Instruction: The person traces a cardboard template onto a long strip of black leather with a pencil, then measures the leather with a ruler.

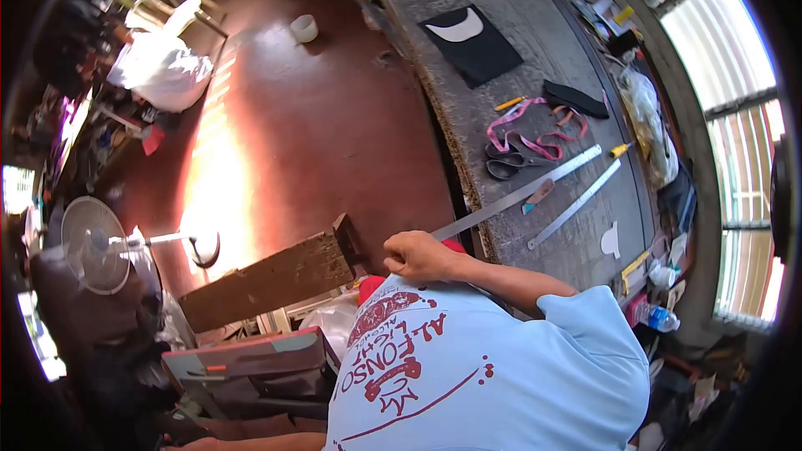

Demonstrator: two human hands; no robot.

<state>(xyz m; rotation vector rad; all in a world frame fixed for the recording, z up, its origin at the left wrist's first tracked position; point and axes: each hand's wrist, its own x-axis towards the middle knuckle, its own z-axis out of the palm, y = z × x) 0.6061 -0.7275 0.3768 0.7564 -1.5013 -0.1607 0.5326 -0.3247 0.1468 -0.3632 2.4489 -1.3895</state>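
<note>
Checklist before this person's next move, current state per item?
1. Right hand on the long ruler: ok, appears closed on its near end.
2. Long ruler fully on the table: not ok, its near end runs past the edge.
3. Left hand free: cannot tell, mostly cut off at the bottom of the picture.
4. Scissors out of hand: ok, lying on the table.
5. Measuring tape laid straight: not ok, looped by the scissors.
6. Black cloth clear of the long ruler: ok, well apart.

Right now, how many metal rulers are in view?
2: the longer ruler reaches from the right hand onto the table; the shorter ruler lies beside it. More may be hidden.
</note>
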